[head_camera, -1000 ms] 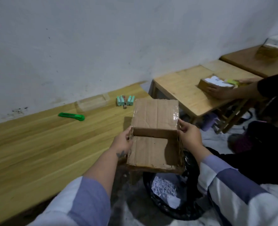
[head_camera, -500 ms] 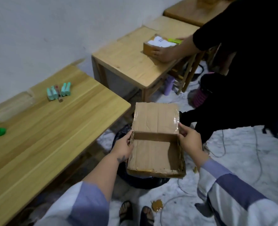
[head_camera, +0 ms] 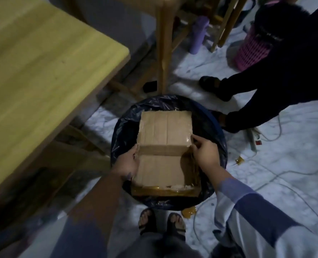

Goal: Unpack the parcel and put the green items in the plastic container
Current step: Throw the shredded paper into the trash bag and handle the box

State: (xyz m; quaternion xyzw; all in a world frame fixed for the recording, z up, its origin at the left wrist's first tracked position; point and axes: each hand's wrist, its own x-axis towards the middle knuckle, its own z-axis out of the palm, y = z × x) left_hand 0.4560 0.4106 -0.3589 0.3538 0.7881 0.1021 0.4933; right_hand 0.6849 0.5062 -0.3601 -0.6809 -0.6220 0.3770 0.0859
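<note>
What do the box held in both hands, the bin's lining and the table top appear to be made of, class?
Box: brown corrugated cardboard, matte, ragged torn edges, glossy clear tape at one corner.
Bin lining: thin black plastic film, likely; crinkled, with shiny highlights.
Table top: pale wood, probably joined strips; smooth, grain lines visible.

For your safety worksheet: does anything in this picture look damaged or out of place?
Yes. Cables and a power strip trail loose across the floor beside the bin; the cardboard box has torn edges.
</note>
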